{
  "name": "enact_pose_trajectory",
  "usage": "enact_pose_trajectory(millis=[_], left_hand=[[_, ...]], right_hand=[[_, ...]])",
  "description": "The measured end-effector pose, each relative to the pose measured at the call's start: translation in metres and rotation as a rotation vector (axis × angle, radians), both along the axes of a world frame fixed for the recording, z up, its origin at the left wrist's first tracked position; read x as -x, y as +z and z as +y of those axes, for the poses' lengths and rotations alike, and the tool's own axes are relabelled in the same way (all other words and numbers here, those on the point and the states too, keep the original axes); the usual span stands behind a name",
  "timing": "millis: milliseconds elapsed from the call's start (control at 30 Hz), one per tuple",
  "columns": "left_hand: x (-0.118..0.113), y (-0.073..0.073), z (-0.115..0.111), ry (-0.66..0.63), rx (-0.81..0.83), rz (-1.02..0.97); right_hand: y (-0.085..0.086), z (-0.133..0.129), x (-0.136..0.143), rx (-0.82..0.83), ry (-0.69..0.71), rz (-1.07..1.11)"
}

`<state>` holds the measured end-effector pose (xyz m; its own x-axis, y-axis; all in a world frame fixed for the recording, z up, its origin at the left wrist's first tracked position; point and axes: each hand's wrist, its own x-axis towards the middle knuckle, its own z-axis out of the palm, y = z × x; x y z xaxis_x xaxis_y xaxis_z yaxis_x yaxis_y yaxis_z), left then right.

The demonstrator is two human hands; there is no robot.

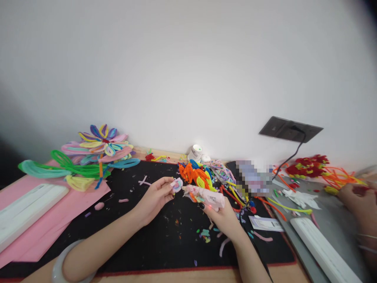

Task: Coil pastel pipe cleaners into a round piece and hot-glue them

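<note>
Near the middle of the black mat (153,239), my left hand (157,196) pinches a small pastel piece (177,185) with white, pink and blue on it. My right hand (219,216) is wrapped round a pale pink pen-shaped tool (207,196), which looks like a glue gun, with a small red light on it. The tool's tip points left, close to the pastel piece; whether they touch is unclear. Behind the tool lie orange, yellow and blue fuzzy loops (193,173).
Colourful fuzzy flowers (103,145) and pink paper (59,216) with a white bar (29,212) are at the left. A white cup (196,152) stands by the wall. At the right, another person's hand (356,200) is near red-and-yellow pieces (308,166).
</note>
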<state>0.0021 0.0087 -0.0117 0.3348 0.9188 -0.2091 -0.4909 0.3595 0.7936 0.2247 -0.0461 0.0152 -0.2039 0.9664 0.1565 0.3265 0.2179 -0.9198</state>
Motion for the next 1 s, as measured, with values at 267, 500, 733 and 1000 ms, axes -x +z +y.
enact_pose_trajectory(millis=[267,500,733,1000], left_hand=[[-0.0012,0.0016,0.0012,-0.034,-0.038,0.017],[0.0005,0.0017,-0.0009,-0.056,-0.051,0.015],[0.0003,0.0048,-0.0032,-0.074,-0.052,0.005],[0.0009,0.0040,-0.0028,-0.101,-0.059,0.008]], right_hand=[[0.0030,-0.0002,0.0003,-0.039,-0.038,0.003],[-0.0016,0.0000,-0.0029,-0.049,-0.081,-0.047],[-0.0005,0.0005,-0.0031,-0.071,-0.087,-0.066],[0.0015,0.0014,-0.0038,-0.065,-0.067,-0.039]])
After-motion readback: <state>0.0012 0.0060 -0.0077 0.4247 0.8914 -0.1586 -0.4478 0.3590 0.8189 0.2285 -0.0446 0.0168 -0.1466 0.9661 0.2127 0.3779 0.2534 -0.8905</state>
